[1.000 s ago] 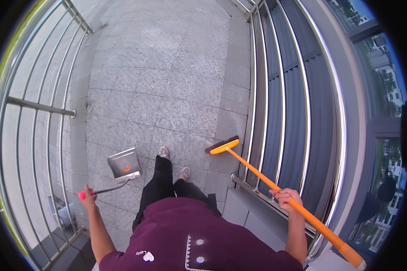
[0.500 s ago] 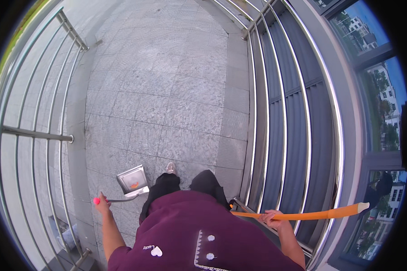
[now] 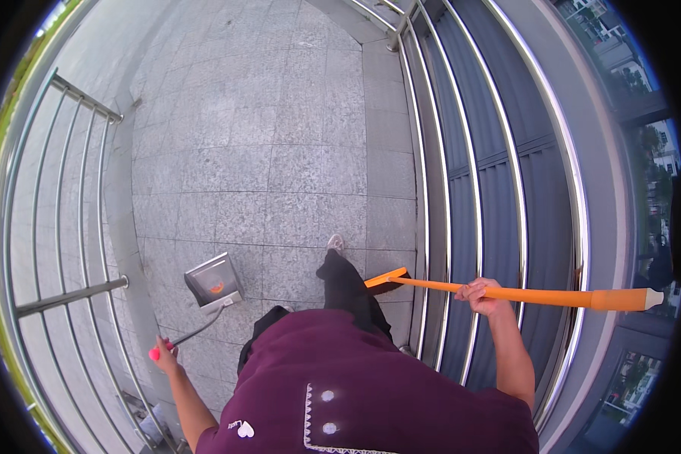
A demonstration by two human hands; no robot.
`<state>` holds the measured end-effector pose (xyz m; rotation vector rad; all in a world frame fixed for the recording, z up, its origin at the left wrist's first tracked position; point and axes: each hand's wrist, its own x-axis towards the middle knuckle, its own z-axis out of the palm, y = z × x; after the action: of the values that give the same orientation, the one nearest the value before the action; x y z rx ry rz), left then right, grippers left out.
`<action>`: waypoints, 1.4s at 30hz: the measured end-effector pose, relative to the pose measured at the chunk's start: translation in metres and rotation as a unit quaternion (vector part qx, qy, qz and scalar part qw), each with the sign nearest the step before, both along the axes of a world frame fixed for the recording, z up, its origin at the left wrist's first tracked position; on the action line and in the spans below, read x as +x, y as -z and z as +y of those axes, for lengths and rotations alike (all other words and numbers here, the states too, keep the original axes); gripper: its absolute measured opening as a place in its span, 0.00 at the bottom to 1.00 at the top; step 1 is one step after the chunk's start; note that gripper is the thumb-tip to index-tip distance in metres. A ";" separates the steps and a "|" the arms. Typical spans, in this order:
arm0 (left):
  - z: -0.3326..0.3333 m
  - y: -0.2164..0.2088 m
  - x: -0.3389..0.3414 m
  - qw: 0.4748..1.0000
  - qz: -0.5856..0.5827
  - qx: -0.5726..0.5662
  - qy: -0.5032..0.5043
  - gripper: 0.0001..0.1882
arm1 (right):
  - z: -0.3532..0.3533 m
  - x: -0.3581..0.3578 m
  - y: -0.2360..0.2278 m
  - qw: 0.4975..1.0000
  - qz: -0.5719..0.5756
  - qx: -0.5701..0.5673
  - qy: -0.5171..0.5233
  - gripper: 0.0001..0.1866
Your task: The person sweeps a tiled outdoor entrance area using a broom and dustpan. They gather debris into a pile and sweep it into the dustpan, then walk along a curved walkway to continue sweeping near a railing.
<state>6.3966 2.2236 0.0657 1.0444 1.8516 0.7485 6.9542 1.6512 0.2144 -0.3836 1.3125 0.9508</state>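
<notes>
The left hand's grip is closed on the dustpan (orange scrap inside), at left; the right hand's, on the broom. Carrying seems in hand; next calls for a level pan.

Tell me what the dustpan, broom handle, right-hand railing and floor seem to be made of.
Dustpan: probably sheet metal, silvery with a dull sheen.
Broom handle: smooth orange, likely plastic or coated metal; its even colour leaves which open.
Right-hand railing: polished metal, perhaps stainless steel, judging by its bright streaked reflections.
Floor: matte, speckled grey slabs with visible joints, likely stone or stone-look tile.
</notes>
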 end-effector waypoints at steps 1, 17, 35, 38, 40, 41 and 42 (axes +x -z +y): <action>0.002 -0.011 0.019 1.000 0.001 0.013 -0.001 0.17 | 0.016 0.029 -0.001 1.000 -0.021 0.003 -0.018 0.11; 0.087 -0.033 0.276 0.999 0.020 0.030 0.008 0.17 | 0.176 0.340 0.106 0.961 -0.215 0.169 0.029 0.21; 0.206 0.045 0.492 1.000 -0.013 0.003 0.006 0.15 | 0.282 0.479 0.013 0.993 0.033 -0.030 -0.106 0.10; 0.220 0.046 0.523 1.000 -0.010 0.008 0.000 0.15 | 0.339 0.540 0.031 0.987 0.003 0.002 -0.163 0.11; 0.226 0.049 0.547 1.000 -0.007 0.012 -0.008 0.15 | 0.381 0.585 0.052 0.983 -0.029 0.021 -0.180 0.12; 0.230 0.046 0.562 1.000 -0.003 0.015 -0.013 0.15 | 0.401 0.612 0.065 0.979 -0.051 0.055 -0.189 0.12; 0.236 0.044 0.577 1.000 0.001 0.018 -0.018 0.15 | 0.420 0.637 0.075 0.986 -0.052 0.077 -0.140 0.11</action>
<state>6.9738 2.4600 0.0217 1.0382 1.8696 0.8056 7.5912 2.0717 0.1389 -0.4995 1.0994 1.2430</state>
